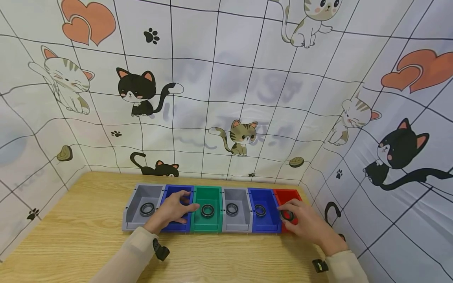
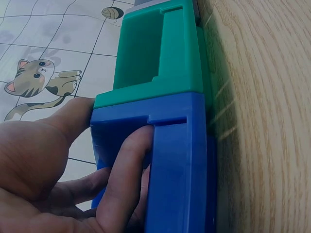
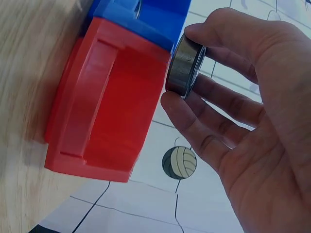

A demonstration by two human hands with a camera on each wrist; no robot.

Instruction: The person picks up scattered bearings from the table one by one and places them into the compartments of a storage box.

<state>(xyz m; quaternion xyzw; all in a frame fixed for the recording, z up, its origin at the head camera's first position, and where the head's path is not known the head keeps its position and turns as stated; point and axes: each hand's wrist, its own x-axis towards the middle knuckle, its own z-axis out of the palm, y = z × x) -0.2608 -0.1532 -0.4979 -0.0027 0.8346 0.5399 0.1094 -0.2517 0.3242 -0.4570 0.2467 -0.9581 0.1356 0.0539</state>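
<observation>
A row of joined bins stands on the table. My right hand [image 1: 302, 218] pinches a bearing [image 3: 183, 65] by its outer rim, thumb and fingertips on opposite sides, over the red bin [image 3: 129, 97] at the right end. My left hand [image 1: 175, 208] reaches into the left blue bin [image 2: 177, 179], fingers spread and one finger [image 2: 129, 170] dipping behind its front lip. What those fingertips touch is hidden. Next to it, the green bin [image 1: 207, 192] holds a bearing [image 1: 207, 211].
More bearings lie singly in the left grey bin [image 1: 141, 192], the right grey bin [image 1: 235, 193] and the right blue bin [image 1: 263, 194]. The wooden table [image 1: 78, 220] meets a cat-print cloth [image 1: 198, 90] behind the bins and at both sides.
</observation>
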